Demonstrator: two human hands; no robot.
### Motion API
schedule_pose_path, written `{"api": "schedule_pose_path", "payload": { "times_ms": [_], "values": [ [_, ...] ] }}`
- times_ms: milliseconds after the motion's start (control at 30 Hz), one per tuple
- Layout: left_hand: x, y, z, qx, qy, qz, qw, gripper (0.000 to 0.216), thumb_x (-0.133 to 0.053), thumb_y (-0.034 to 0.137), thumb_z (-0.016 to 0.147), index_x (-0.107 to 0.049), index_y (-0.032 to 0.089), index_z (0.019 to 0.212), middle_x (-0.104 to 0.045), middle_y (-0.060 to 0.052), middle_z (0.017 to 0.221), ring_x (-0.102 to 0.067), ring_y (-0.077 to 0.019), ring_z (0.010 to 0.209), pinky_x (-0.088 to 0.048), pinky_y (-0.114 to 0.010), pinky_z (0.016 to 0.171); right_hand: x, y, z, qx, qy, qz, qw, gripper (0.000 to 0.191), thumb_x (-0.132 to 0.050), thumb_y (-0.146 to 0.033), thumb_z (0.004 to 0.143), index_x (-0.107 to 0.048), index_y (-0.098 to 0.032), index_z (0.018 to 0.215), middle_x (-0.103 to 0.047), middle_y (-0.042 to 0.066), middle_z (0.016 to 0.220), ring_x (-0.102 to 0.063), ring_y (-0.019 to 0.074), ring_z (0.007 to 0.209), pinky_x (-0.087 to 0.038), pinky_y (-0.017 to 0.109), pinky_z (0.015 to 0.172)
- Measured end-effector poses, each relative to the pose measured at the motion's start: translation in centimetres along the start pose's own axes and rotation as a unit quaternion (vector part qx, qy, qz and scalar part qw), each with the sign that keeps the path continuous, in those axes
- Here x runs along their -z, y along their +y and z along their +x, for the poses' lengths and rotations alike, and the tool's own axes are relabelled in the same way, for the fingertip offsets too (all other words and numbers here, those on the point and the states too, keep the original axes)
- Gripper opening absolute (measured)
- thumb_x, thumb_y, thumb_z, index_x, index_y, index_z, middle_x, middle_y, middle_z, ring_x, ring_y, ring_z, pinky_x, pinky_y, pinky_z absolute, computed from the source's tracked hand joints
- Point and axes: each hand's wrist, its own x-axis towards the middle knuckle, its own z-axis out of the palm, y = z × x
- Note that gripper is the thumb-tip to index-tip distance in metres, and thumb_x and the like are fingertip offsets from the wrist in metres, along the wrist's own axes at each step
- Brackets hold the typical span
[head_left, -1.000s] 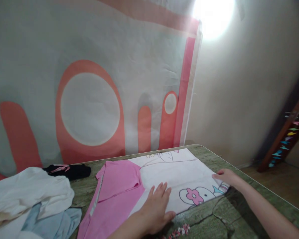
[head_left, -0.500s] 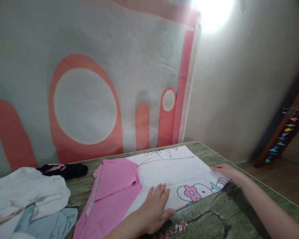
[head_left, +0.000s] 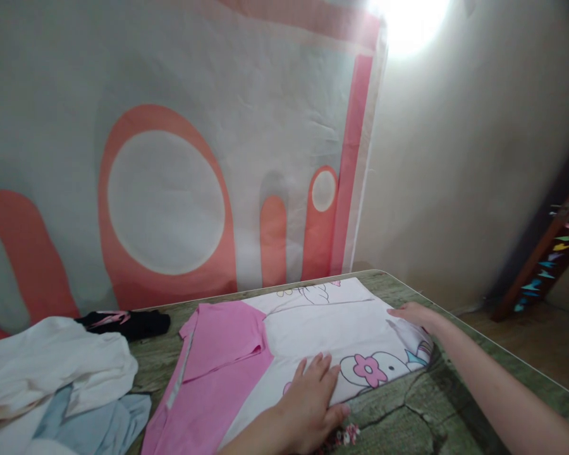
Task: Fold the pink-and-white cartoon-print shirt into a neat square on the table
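A pink and white T-shirt (head_left: 308,332) with cartoon prints lies on the wood-patterned table, its sides folded inward over the middle. My left hand (head_left: 313,392) rests flat on the shirt's near edge, fingers spread, beside a pink-flowered cartoon figure. At the shirt's right end, my right hand (head_left: 415,316) pinches the white hem, which is slightly lifted and creased there. The pink shoulder part spreads toward the left, with a fold line across it.
On the left lies a heap of clothes: a white garment (head_left: 61,360), a light blue garment (head_left: 99,420) and a black garment (head_left: 133,323). The table (head_left: 398,417) meets a wall with a printed banner (head_left: 246,126) behind. A brown door edge (head_left: 545,259) with colourful decorations stands far right.
My right hand has drawn the hem a little to the left, bunching that corner. My left hand has shifted slightly right along the near edge. The view has turned slightly.
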Motion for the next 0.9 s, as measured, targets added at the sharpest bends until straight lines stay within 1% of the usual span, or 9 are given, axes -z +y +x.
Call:
{"api": "schedule_pose_path", "payload": {
  "times_ms": [67,167,267,400,467,533,633,767,900],
  "values": [
    [0.1,-0.2,-0.2,-0.001,0.001,0.001,1.000,0.060,-0.034,0.046,0.089,-0.024,0.016,0.141,-0.014,-0.011,0.148,-0.006,-0.0262,0.135,-0.006,-0.045,0.110,0.0,0.4,-0.6,0.010,-0.018,0.012,1.000,0.037,-0.065,-0.046,0.068,-0.066,-0.010,0.077,-0.068,0.015,0.088,-0.062,0.0215,0.072,-0.046,0.025,0.054],
    [0.2,-0.2,-0.2,-0.007,0.004,-0.002,1.000,0.059,-0.033,0.045,0.089,-0.026,0.015,0.140,-0.016,-0.012,0.147,-0.007,-0.0264,0.135,-0.006,-0.045,0.110,0.2,1.5,-1.8,0.025,-0.065,0.046,0.997,0.041,-0.059,-0.050,0.072,-0.065,-0.011,0.085,-0.069,0.013,0.087,-0.062,0.0197,0.071,-0.046,0.024,0.054],
    [0.1,-0.1,0.0,-0.013,0.004,-0.013,1.000,0.060,-0.036,0.045,0.089,-0.026,0.016,0.140,-0.016,-0.011,0.147,-0.007,-0.0274,0.135,-0.008,-0.046,0.109,0.6,2.2,-2.6,0.037,-0.107,0.063,0.992,0.043,-0.060,-0.051,0.071,-0.064,-0.012,0.088,-0.069,0.011,0.083,-0.062,0.0191,0.067,-0.046,0.023,0.051],
    [-0.2,0.1,0.3,-0.016,0.000,-0.025,1.000,0.059,-0.037,0.045,0.088,-0.027,0.017,0.139,-0.016,-0.011,0.148,-0.008,-0.0281,0.135,-0.009,-0.047,0.109,0.6,2.3,-2.9,0.048,-0.129,0.082,0.987,0.041,-0.065,-0.048,0.068,-0.064,-0.013,0.090,-0.069,0.009,0.084,-0.063,0.0190,0.068,-0.048,0.023,0.053],
    [-0.4,0.1,0.3,-0.015,0.003,-0.026,1.000,0.059,-0.037,0.045,0.088,-0.027,0.017,0.139,-0.016,-0.011,0.147,-0.008,-0.0279,0.135,-0.009,-0.047,0.109,0.4,2.0,-2.7,0.034,-0.118,0.097,0.988,0.042,-0.065,-0.048,0.067,-0.064,-0.013,0.091,-0.070,0.009,0.086,-0.063,0.0195,0.070,-0.049,0.024,0.055],
    [-0.5,0.0,0.2,-0.016,0.006,-0.024,1.000,0.059,-0.037,0.045,0.088,-0.028,0.017,0.139,-0.017,-0.011,0.147,-0.009,-0.0276,0.135,-0.009,-0.046,0.109,0.2,1.3,-2.2,0.008,-0.085,0.100,0.991,0.043,-0.066,-0.048,0.067,-0.065,-0.012,0.089,-0.070,0.011,0.085,-0.063,0.0205,0.071,-0.050,0.026,0.056],
    [-0.7,-0.1,0.1,-0.020,0.013,-0.018,1.000,0.058,-0.037,0.045,0.088,-0.029,0.017,0.138,-0.019,-0.011,0.147,-0.010,-0.0273,0.135,-0.009,-0.046,0.109,0.0,0.0,-0.9,-0.019,-0.026,0.057,0.998,0.042,-0.064,-0.050,0.067,-0.066,-0.011,0.084,-0.069,0.013,0.078,-0.063,0.0240,0.072,-0.050,0.031,0.058],
    [-1.1,-0.5,0.0,-0.026,0.022,-0.006,0.999,0.058,-0.036,0.046,0.089,-0.029,0.017,0.138,-0.020,-0.010,0.147,-0.012,-0.0270,0.135,-0.010,-0.045,0.109,-0.6,-1.8,0.8,-0.012,0.022,-0.017,1.000,0.035,-0.066,-0.046,0.066,-0.066,-0.012,0.074,-0.067,0.014,0.068,-0.063,0.0288,0.076,-0.049,0.036,0.061],
    [-1.5,-0.9,-0.2,-0.033,0.034,0.006,0.999,0.059,-0.036,0.047,0.089,-0.028,0.017,0.139,-0.020,-0.010,0.147,-0.014,-0.0270,0.134,-0.012,-0.044,0.110,-1.2,-1.8,1.3,0.002,0.028,-0.028,0.999,0.032,-0.064,-0.043,0.069,-0.065,-0.011,0.071,-0.067,0.013,0.072,-0.062,0.0273,0.077,-0.047,0.035,0.064]
  ]
}}
